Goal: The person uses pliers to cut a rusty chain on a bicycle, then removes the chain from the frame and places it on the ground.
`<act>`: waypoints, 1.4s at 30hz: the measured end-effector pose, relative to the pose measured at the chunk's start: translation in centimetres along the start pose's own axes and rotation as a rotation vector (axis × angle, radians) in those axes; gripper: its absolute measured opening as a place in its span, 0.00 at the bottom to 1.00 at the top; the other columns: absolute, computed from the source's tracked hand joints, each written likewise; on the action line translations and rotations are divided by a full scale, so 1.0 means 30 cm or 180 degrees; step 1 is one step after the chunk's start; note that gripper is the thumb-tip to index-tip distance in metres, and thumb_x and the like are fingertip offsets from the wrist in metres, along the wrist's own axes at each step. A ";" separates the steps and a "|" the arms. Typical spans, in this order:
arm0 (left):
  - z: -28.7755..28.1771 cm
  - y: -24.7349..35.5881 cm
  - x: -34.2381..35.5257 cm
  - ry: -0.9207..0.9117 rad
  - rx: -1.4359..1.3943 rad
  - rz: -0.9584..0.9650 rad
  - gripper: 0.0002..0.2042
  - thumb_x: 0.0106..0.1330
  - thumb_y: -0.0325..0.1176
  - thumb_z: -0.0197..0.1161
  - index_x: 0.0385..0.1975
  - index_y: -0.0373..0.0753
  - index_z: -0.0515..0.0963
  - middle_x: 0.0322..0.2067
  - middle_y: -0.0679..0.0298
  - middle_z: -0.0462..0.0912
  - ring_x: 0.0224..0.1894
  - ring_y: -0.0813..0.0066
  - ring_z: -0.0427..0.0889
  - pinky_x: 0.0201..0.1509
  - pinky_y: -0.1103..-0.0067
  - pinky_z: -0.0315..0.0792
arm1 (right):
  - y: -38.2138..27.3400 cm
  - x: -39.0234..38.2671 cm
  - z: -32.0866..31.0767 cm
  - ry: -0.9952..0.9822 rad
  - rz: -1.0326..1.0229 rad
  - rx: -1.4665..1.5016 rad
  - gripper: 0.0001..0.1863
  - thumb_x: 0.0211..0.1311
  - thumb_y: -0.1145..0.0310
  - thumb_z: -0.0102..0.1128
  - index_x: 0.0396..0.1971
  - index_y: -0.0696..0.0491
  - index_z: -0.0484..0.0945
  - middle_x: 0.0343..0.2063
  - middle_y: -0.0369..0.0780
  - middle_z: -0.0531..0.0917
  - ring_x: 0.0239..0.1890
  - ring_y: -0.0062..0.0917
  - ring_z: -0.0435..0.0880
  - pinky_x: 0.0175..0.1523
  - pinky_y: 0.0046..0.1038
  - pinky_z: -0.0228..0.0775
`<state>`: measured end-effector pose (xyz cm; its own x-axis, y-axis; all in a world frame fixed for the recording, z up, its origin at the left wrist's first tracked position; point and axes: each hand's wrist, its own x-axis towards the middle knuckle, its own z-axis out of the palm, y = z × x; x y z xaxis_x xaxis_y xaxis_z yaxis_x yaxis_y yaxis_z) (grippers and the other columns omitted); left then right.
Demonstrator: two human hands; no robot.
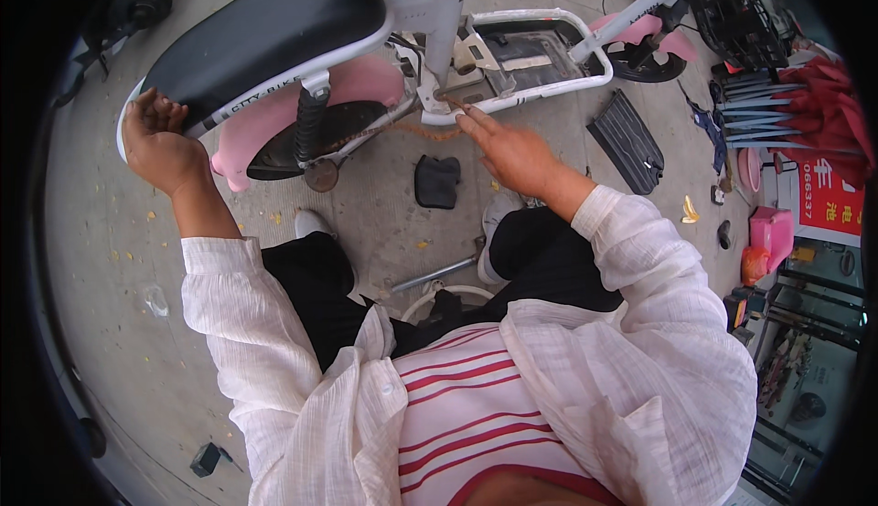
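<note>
A white electric bike with a long black saddle [265, 31] and pink rear fender [352, 81] fills the upper view. My left hand [160, 149] has curled fingers gripping the saddle's rear white edge. My right hand [508, 154] is closed at the lower frame bracket [430, 95], its fingertips on a rusty chain [430, 133] that runs back toward the rear wheel [279, 145]. A black coiled spring [311, 122] hangs under the saddle. A black plastic piece [436, 181] lies on the ground between my shoes.
A ribbed black panel [625, 140] lies right of the bike. Folded red umbrellas [814, 108], a pink container [770, 236] and a red sign [828, 195] line the right. A metal tube [430, 273] lies near my feet; a small dark box [206, 459] sits lower left.
</note>
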<state>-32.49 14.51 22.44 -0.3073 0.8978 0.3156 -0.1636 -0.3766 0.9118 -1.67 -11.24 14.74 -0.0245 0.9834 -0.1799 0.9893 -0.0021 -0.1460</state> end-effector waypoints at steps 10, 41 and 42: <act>-0.009 0.010 -0.006 -0.0067 -0.0164 -0.0186 0.16 0.70 0.38 0.46 0.34 0.32 0.76 0.24 0.64 0.76 0.28 0.77 0.75 0.33 0.83 0.71 | 0.001 -0.002 0.012 -0.0060 0.0006 0.0037 0.40 0.49 0.75 0.62 0.64 0.54 0.55 0.67 0.44 0.56 0.48 0.43 0.78 0.45 0.40 0.74; -0.023 0.012 0.031 -0.0218 -0.0086 -0.0277 0.16 0.70 0.36 0.45 0.34 0.30 0.76 0.24 0.63 0.76 0.27 0.77 0.74 0.32 0.84 0.70 | 0.146 0.277 0.018 0.1275 0.0238 0.1014 0.08 0.61 0.65 0.53 0.36 0.51 0.76 0.33 0.45 0.80 0.38 0.45 0.78 0.40 0.43 0.68; -0.025 0.002 0.034 -0.0233 -0.0139 -0.0318 0.16 0.70 0.36 0.45 0.35 0.31 0.76 0.24 0.63 0.76 0.27 0.77 0.74 0.33 0.84 0.70 | 0.176 0.295 0.027 0.1252 0.0332 0.1040 0.08 0.62 0.65 0.53 0.37 0.51 0.76 0.33 0.45 0.81 0.38 0.45 0.78 0.40 0.42 0.68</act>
<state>-33.51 15.24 22.63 -0.2184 0.9450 0.2436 -0.2312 -0.2926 0.9279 3.23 -2.69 11.59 0.1901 0.9686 0.1601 0.8854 -0.0987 -0.4542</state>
